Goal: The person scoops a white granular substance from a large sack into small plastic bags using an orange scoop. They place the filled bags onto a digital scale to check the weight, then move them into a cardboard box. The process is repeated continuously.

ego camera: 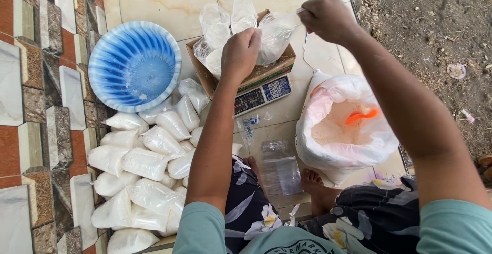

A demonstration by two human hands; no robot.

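A clear plastic bag of white powder, at the upper centre of the frame, is pinched at its mouth by the right hand and gripped by the left hand, above a cardboard box on a digital scale, with filled bags piled lower left beside a blue basin.

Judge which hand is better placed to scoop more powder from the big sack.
Probably the right hand: it is on the sack's side, nearer the orange scoop. The left hand grips the small clear bag over the box.
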